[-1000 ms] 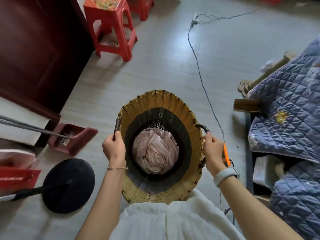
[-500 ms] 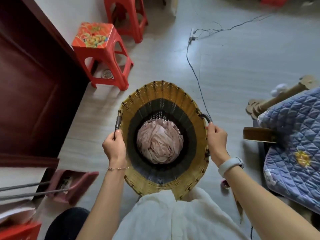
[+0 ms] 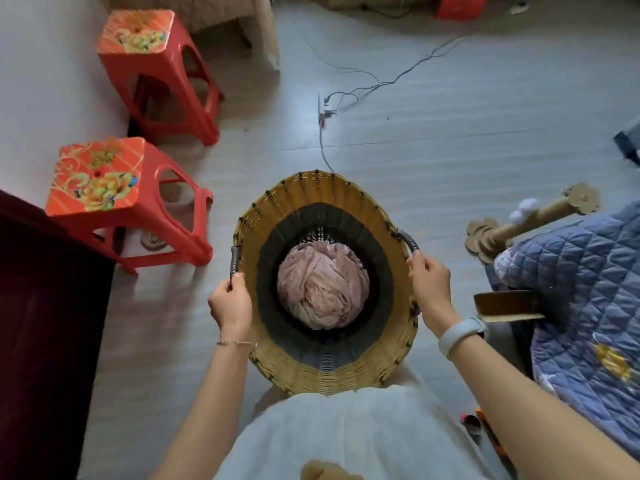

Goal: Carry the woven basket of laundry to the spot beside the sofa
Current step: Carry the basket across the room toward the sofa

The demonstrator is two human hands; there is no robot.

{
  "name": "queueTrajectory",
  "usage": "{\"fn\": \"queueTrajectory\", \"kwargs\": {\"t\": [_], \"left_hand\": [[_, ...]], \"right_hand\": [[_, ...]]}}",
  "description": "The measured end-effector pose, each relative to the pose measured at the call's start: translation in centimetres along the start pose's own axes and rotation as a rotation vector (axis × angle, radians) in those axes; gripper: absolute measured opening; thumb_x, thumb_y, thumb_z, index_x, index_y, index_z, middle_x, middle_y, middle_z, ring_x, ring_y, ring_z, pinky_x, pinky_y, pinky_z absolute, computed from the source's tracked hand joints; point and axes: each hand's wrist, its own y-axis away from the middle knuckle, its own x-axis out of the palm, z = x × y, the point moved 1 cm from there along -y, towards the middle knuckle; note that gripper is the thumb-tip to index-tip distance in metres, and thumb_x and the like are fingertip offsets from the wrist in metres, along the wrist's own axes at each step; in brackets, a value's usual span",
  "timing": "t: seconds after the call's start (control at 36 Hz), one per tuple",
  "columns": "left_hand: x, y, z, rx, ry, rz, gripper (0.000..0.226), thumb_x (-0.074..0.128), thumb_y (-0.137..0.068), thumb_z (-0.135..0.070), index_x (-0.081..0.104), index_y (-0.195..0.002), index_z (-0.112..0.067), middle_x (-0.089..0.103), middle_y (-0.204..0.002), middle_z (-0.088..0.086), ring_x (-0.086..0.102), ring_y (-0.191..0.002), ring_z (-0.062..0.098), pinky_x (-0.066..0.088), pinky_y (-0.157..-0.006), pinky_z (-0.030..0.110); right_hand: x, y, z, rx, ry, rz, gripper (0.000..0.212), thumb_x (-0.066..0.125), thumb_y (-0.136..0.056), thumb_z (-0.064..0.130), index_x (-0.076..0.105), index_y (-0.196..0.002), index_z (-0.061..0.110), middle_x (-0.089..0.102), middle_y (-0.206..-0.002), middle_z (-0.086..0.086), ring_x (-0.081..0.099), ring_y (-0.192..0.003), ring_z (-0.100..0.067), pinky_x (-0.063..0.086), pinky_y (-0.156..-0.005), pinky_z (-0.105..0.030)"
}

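Observation:
I hold a round woven basket [image 3: 311, 199], yellow at the rim and dark further down, in front of my body above the floor. A bundle of pale pink laundry [image 3: 322, 292] lies at its bottom. My left hand [image 3: 230, 303] grips the dark handle on the basket's left side. My right hand [image 3: 429, 282] grips the handle on the right side; a white band sits on that wrist. A blue quilted cover [image 3: 581, 299], on what may be the sofa, fills the right edge.
Two red plastic stools [image 3: 128, 202] [image 3: 156, 71] stand at the left by the wall. A dark wooden panel [image 3: 48, 323] runs along the lower left. A cable with a power strip [image 3: 323, 109] crosses the grey floor ahead. Cardboard pieces [image 3: 505, 303] jut out beside the quilt.
The view has advanced across the room with the basket held the same way. The mop and dustpan at the left have dropped out of sight; a second red stool has come into view.

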Motion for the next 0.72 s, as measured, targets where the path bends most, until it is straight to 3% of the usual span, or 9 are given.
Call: {"fn": "queueTrajectory", "kwargs": {"t": [0.11,0.25,0.36,0.47,0.58,0.67,0.72], "left_hand": [[4.0,-2.9,-3.8,0.049,-0.082,0.032,0.024,0.048,-0.09,-0.021,0.056,-0.073,-0.006,0.048,-0.066,0.004,0.044,-0.071,0.023,0.035,-0.068,0.032],[10.3,-5.7,-8.2,0.085,-0.172,0.06,0.026,0.047,-0.092,-0.021,0.057,-0.075,-0.004,0.049,-0.074,0.013,0.043,-0.072,0.023,0.032,-0.067,0.03],[15.7,-8.4,-12.0,0.074,-0.19,0.06,0.025,0.047,-0.092,-0.02,0.059,-0.079,-0.003,0.049,-0.071,0.011,0.042,-0.072,0.023,0.031,-0.063,0.031],[21.7,-11.2,-17.8,0.065,-0.174,-0.005,0.03,0.047,-0.091,-0.019,0.049,-0.066,-0.004,0.04,-0.056,0.005,0.04,-0.072,0.024,0.031,-0.066,0.034],[27.5,-13.0,-23.7,0.127,-0.183,-0.046,0.036,0.046,-0.091,-0.022,0.062,-0.092,0.01,0.055,-0.076,0.031,0.044,-0.069,0.037,0.043,-0.069,0.044],[31.7,-14.1,-27.8,0.188,-0.175,-0.009,0.03,0.046,-0.092,-0.022,0.064,-0.088,0.003,0.046,-0.063,0.006,0.04,-0.062,0.02,0.034,-0.066,0.033],[34.7,-14.6,-30.4,0.232,-0.185,0.032,0.026,0.046,-0.093,-0.021,0.058,-0.078,-0.004,0.042,-0.061,0.003,0.037,-0.063,0.018,0.03,-0.06,0.032]], "right_hand": [[0.4,-4.2,0.7,0.058,-0.017,-0.048,0.032,0.036,-0.094,0.028,0.049,-0.074,0.006,0.042,-0.065,-0.01,0.039,-0.064,-0.023,0.032,-0.061,-0.035],[0.9,-11.2,2.3,0.114,-0.028,-0.094,0.033,0.036,-0.094,0.028,0.049,-0.073,0.007,0.043,-0.066,-0.012,0.04,-0.065,-0.024,0.032,-0.063,-0.036],[1.3,-18.9,4.6,0.145,-0.065,-0.088,0.046,0.036,-0.093,0.028,0.05,-0.079,-0.013,0.041,-0.069,-0.014,0.038,-0.067,-0.026,0.031,-0.063,-0.036],[1.7,-27.0,8.6,0.122,-0.055,-0.018,0.034,0.037,-0.093,0.03,0.051,-0.072,0.008,0.041,-0.062,-0.008,0.039,-0.064,-0.024,0.031,-0.061,-0.036],[1.1,-34.5,13.0,0.089,-0.032,0.012,0.031,0.036,-0.093,0.031,0.055,-0.081,0.01,0.044,-0.061,0.001,0.04,-0.057,-0.016,0.032,-0.055,-0.029],[-0.1,-39.6,15.8,0.07,-0.027,-0.027,0.03,0.036,-0.093,0.032,0.057,-0.084,0.011,0.046,-0.063,0.004,0.042,-0.058,-0.013,0.033,-0.054,-0.027],[-1.1,-42.9,17.5,0.061,-0.037,-0.053,0.03,0.037,-0.093,0.032,0.057,-0.085,0.011,0.047,-0.064,0.004,0.043,-0.059,-0.013,0.034,-0.055,-0.028]]}}
